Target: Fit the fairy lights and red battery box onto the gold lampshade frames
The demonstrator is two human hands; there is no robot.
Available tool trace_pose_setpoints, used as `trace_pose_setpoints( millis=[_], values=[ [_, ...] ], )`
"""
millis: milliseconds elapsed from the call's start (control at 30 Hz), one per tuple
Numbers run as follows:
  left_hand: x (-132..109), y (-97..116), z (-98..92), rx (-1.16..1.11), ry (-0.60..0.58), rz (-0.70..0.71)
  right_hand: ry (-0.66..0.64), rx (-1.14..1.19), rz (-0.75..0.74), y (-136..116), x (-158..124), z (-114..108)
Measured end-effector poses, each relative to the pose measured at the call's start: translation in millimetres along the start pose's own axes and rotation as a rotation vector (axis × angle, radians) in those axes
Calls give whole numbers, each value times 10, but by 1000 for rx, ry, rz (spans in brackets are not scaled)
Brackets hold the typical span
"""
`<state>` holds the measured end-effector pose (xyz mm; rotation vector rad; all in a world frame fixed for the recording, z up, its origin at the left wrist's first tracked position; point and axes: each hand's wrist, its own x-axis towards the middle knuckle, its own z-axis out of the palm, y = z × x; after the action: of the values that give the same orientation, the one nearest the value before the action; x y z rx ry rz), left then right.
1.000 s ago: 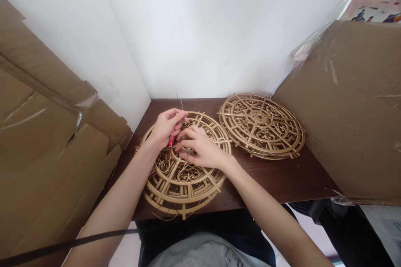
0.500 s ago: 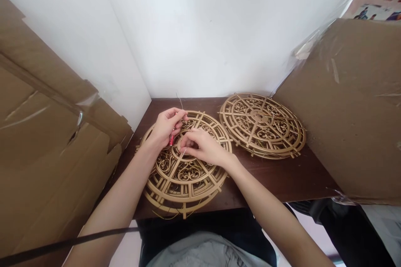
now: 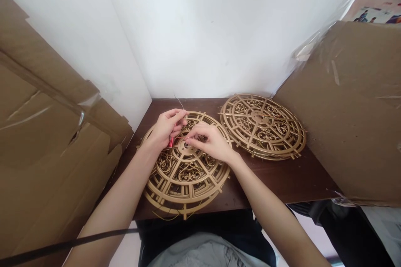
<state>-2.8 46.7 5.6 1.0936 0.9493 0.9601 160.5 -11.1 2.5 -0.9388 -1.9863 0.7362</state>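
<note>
My left hand [image 3: 169, 128] is closed over the far left part of a stack of gold openwork round panels [image 3: 181, 147]. A thin wire [image 3: 179, 101] sticks up past its fingertips. Below its curled fingers pokes a small red shiny rod [image 3: 171, 141], its upper part hidden in the hand. Just right of the stack's hub, my right hand [image 3: 208, 142] has thumb and forefinger pinched together low over the top panel. What they grip, if anything, is too fine to make out. Thin strands show at the hub beside them.
A second stack of gold round panels [image 3: 262, 127] lies at the back right of the dark brown table [image 3: 266, 179]. Cardboard sheets [image 3: 354, 112] stand on both sides, with a white wall [image 3: 213, 41] behind. A black strap [image 3: 78, 240] crosses at lower left.
My right hand has shifted slightly up and right, uncovering the hub. The pale strand seen below its fingertips no longer shows there. My left hand stays nearly in place; the wire above it leans further left.
</note>
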Motion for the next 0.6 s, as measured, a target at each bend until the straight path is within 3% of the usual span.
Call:
trace_pose_setpoints(
  millis=[133,600],
  values=[
    [-1,14,2,-49,-59,-21,-7,25,23,5,-5,-5],
    [23,-10,-7,-35,2,-4,43,88,58,7,-11,32]
  ],
)
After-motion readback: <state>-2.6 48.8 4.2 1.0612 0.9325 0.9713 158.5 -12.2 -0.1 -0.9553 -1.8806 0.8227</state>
